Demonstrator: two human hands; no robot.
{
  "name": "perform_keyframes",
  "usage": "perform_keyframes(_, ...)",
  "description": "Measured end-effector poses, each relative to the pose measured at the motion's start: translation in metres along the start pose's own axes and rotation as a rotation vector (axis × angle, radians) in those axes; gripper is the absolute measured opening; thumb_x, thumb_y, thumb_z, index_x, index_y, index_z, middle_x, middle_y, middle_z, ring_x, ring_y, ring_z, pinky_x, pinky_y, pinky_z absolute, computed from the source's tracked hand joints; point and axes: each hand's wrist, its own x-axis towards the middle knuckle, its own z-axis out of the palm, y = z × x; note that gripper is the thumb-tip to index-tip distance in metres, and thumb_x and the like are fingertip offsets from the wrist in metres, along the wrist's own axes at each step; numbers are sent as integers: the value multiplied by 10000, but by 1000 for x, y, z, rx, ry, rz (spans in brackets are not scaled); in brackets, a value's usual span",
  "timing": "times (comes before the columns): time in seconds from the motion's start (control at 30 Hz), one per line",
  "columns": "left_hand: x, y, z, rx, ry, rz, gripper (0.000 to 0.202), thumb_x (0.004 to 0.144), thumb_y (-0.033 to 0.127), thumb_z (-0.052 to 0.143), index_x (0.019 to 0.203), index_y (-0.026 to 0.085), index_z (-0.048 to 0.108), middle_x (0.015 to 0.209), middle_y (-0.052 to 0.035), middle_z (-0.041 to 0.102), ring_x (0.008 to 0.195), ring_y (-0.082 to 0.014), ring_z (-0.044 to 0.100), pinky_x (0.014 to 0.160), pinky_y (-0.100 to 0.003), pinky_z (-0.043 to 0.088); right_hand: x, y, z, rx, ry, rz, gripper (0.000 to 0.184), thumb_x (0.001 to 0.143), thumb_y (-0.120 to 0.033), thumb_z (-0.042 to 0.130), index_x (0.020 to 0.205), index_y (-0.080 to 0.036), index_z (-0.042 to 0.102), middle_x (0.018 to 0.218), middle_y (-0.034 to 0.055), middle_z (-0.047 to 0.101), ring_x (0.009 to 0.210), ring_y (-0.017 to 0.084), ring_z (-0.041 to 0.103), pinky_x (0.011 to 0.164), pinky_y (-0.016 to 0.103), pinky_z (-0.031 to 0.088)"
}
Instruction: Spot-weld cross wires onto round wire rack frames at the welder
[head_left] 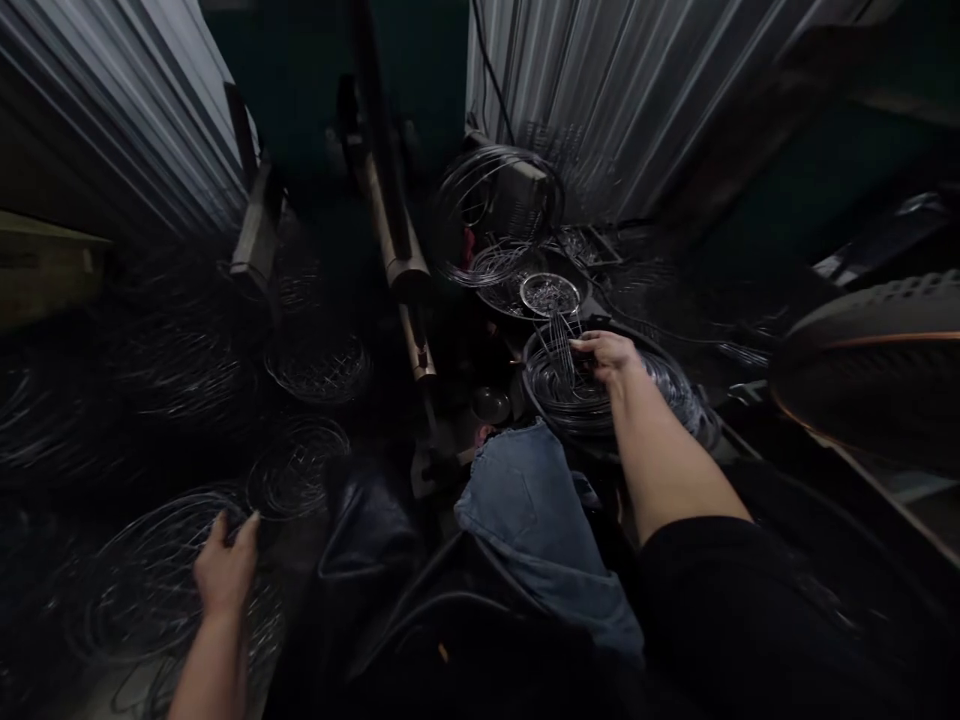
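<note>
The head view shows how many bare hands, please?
2: the left hand at lower left, by wire loops; the right hand right of centre, holding thin wires. Shadow may hide others.

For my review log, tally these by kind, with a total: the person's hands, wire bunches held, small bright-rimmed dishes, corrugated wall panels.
Hands: 2 (left hand, right hand)
Wire bunch held in the right hand: 1
Small bright-rimmed dish: 1
Corrugated wall panels: 2
Total: 6
</note>
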Motion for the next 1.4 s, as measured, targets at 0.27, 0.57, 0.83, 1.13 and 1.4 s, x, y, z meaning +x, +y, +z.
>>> perform_keyframes(0.27,-24,53,18,-226,-31,200,749,702,499,642,1340,116,557,1130,-115,682,1102,-284,614,1044,-392,422,-5,-11,-28,102,-91,41,220,653,-22,705,708,-156,540,532,-30,566,463,103,533,427,203,374)
perform_keyframes(0.57,-70,129,64,-323,-423,397,761,677,476,694,1329,110,554,1116,-108,679,1020,-240,637,989,-354,454,-6,-33,-39,277,212,-201,230,707,-48,620,682,-191,442,453,-101,430,331,26,288,321,156,188)
perform_keyframes(0.83,-120,252,154,-356,-855,403,838,671,373,789,1400,106,475,1319,-155,583,1143,-254,602,898,-293,510,-26,-29,-53,455,188,-290,299,598,-240,766,672,-193,480,464,-99,428,360,27,303,347,174,204)
perform_keyframes(1.13,-198,360,230,-360,-1007,359,771,648,352,807,1338,133,542,1369,-190,539,1200,-320,573,918,-363,516,-85,-60,-118,583,14,-464,265,572,-318,801,679,-156,620,517,-70,455,456,37,327,436,208,236)
perform_keyframes(1.4,-233,363,184,-506,-830,241,697,822,554,411,1405,177,465,1429,-116,501,1284,-295,508,993,-412,493,-152,-55,-168,913,-221,-250,251,469,-239,838,625,-170,654,475,-45,513,415,52,374,402,192,203)
